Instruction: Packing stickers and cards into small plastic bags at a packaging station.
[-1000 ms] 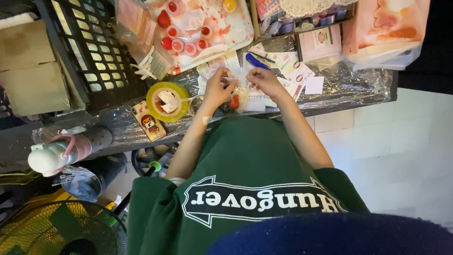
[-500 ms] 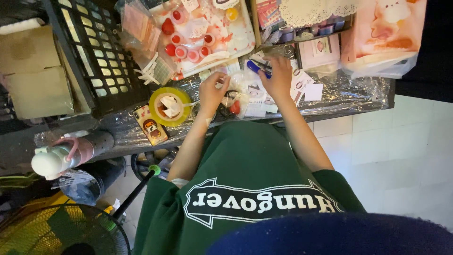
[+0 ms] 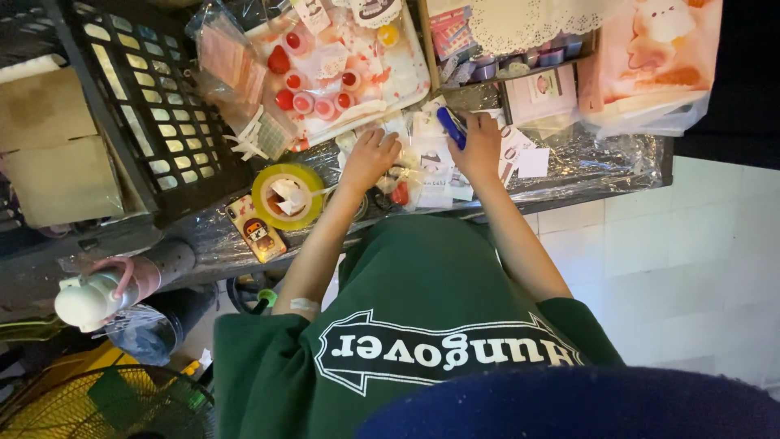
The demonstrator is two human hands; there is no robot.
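Observation:
My left hand (image 3: 370,154) lies with curled fingers on a small clear packet among a pile of clear packets and printed cards (image 3: 428,167) on the foil-covered table (image 3: 593,167). My right hand (image 3: 481,148) is a little to the right, closed round a blue hand tool (image 3: 451,127) that sticks out toward the far side. A small red piece (image 3: 400,195) sits just below my left hand. Both forearms reach out from my green shirt.
A yellow tape roll (image 3: 284,195) and a phone in a picture case (image 3: 256,230) lie left of my left arm. Beyond are a tray of red round items (image 3: 341,73), a black crate (image 3: 154,106), a box with lace paper (image 3: 520,36) and a pink bag (image 3: 650,57).
My hands were together over the packets close to me. They have parted and moved farther onto the table, and my right hand has taken hold of the blue tool.

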